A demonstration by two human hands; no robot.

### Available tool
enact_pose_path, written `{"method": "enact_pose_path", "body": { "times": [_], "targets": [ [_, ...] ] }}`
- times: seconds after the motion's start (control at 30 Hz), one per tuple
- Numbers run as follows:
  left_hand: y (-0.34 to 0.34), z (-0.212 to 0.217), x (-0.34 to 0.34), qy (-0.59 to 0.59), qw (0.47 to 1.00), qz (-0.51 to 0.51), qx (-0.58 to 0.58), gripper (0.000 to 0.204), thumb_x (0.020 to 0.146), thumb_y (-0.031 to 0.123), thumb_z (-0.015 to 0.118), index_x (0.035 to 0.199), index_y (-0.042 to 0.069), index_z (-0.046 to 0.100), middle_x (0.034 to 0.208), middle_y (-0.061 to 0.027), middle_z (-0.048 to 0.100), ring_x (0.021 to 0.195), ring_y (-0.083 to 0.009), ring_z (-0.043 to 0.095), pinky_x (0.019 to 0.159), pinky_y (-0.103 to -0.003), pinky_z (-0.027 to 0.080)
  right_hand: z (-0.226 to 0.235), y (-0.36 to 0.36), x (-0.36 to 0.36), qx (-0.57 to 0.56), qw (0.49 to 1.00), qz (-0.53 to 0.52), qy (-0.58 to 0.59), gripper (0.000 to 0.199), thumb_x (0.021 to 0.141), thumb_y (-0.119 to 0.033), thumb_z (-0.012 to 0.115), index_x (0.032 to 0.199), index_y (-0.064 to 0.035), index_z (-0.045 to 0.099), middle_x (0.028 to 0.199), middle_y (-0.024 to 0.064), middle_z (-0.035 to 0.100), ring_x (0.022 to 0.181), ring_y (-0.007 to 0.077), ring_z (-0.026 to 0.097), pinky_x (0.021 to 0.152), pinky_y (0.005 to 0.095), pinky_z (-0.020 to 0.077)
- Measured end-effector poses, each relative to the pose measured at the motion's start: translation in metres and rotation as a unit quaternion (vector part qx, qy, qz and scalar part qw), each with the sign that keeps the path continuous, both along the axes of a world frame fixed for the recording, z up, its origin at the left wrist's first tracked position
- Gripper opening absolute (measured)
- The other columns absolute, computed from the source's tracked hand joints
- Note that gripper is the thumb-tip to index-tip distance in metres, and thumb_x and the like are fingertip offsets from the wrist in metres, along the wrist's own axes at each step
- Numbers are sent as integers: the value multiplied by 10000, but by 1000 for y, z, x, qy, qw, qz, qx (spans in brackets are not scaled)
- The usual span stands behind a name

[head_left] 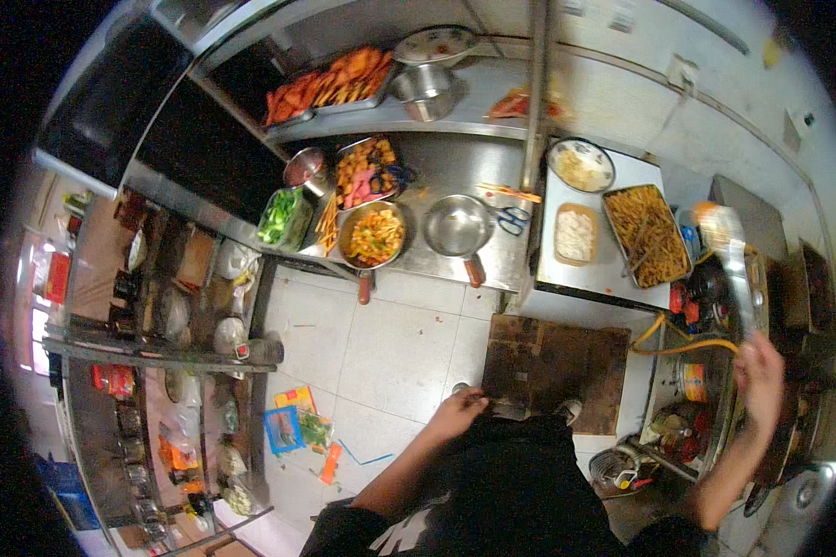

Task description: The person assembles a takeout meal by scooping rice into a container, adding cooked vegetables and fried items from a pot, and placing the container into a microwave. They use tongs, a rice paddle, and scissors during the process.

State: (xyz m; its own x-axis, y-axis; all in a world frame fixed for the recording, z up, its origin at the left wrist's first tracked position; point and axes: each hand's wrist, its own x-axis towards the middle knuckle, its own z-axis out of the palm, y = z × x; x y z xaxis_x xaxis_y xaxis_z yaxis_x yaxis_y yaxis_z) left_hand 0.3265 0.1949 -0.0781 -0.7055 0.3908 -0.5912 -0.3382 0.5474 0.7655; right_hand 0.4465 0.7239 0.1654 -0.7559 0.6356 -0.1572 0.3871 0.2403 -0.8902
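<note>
My right hand (760, 371) is raised at the right and grips the long metal handle of a ladle (736, 269); its blurred bowl end (712, 221) is lifted near the tray of yellow fried strips (648, 234). My left hand (460, 408) hangs low by my waist, fingers curled near a small dark thing; whether it holds it I cannot tell. A dark mat (555, 364) lies on the tiled floor in front of me.
A steel counter (437, 269) ahead holds an empty pan (457, 227), a pan of mixed food (373, 237), trays of vegetables (283, 218) and scissors (514, 219). A shelf above carries a tray of orange food (330, 85). A rack of jars (158, 334) stands left. Yellow hose (683, 345) runs right.
</note>
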Motion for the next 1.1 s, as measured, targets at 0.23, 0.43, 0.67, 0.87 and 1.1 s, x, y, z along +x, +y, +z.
{"method": "enact_pose_path", "body": {
  "times": [0.23, 0.43, 0.67, 0.87, 1.1],
  "targets": [
    [-144, 4, -54, -8, 971, 219, 93, 312, 1000, 200, 632, 1251, 21, 583, 899, -46, 672, 750, -92, 577, 660, -254, 473, -95, -244, -285, -37, 940, 331, -77, 359, 993, -356, 633, 1119, -26, 693, 732, 6, 604, 645, 122, 544, 598, 309, 457],
    [-206, -11, -86, -35, 942, 329, 54, 334, 980, 228, 654, 1233, 17, 601, 923, -79, 702, 771, -110, 605, 652, -267, 484, -156, -388, -461, -10, 918, 384, -94, 294, 997, -328, 610, 984, -53, 711, 667, 55, 610, 589, 156, 566, 560, 367, 444],
    [-256, -20, -99, -50, 894, 446, -15, 381, 994, 275, 649, 1248, -2, 585, 901, -80, 695, 694, -112, 583, 590, -260, 470, -204, -482, -611, 150, 898, 413, -9, 289, 955, -287, 658, 1065, -24, 698, 854, 206, 711, 845, 367, 717, 777, 482, 542],
    [-261, -25, -119, -64, 872, 484, -44, 352, 1000, 226, 639, 1250, -12, 572, 861, -67, 670, 630, -94, 532, 541, -258, 448, -194, -486, -640, 354, 796, 475, -123, 412, 979, -345, 610, 1259, -43, 609, 970, 215, 718, 894, 407, 707, 801, 520, 557],
    [-269, -34, -168, -54, 909, 412, -38, 330, 994, 185, 645, 1238, -28, 585, 821, -74, 671, 672, -125, 603, 589, -273, 469, -175, -461, -624, 341, 796, 478, -148, 513, 977, -360, 614, 1387, -57, 557, 1079, 221, 707, 937, 405, 694, 809, 501, 566]
  ]
}}
